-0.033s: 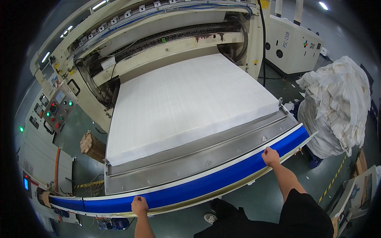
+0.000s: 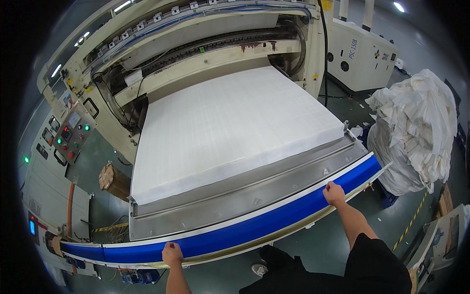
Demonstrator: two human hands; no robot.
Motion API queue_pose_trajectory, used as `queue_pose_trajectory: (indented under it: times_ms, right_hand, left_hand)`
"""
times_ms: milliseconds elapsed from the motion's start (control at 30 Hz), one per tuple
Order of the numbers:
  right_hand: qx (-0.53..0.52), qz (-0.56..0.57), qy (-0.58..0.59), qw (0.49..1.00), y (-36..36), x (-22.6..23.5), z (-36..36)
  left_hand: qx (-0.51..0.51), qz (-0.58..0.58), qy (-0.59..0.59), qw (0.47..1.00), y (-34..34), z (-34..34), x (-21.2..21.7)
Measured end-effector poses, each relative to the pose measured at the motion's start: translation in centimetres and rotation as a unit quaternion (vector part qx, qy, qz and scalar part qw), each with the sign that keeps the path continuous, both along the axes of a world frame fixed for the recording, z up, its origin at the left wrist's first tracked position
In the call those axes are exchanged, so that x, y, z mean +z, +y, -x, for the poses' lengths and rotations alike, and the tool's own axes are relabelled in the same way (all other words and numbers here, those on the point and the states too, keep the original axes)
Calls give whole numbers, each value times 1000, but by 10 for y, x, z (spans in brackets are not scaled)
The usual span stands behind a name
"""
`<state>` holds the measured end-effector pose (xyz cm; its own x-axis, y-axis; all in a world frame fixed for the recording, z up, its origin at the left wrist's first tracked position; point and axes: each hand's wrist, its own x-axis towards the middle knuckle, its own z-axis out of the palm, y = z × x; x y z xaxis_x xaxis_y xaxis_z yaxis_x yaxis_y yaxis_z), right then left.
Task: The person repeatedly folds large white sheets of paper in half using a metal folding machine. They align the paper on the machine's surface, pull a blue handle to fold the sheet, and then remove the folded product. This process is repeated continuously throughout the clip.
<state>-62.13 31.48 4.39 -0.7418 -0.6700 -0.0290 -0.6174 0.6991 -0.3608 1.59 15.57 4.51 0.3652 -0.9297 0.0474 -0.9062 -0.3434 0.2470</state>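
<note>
A long blue conveyor belt (image 2: 274,219) with white edges runs across in front of me. My left hand (image 2: 172,254) is closed at the belt, left of the middle. Farther right, my right hand (image 2: 334,193) is curled into a fist over the belt's near side. What either hand holds, if anything, is hidden by the fingers. Beyond the belt lies a bare metal plate (image 2: 254,200). A thick, wide stack of white sheet material (image 2: 235,130) rests behind it, reaching back under the machine. Both hands are apart from the stack.
A large cream machine (image 2: 205,61) spans the back. At left stand a control panel (image 2: 73,132) with lit buttons and a brown cylinder (image 2: 115,181). A big heap of white material (image 2: 416,127) is on the right, before a white cabinet (image 2: 362,56).
</note>
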Motion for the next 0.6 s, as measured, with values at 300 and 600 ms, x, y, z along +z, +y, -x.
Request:
queue_pose_trajectory:
  times_ms: [300, 600]
  right_hand:
    - [28, -2, 4, 1000, 6, -5, 5]
    - [12, -5, -12, 1000, 1, -1, 5]
  left_hand:
    - [-18, 19, -10, 1000, 4, 4, 1]
    - [-18, -8, 1, 1000, 0, 0, -5]
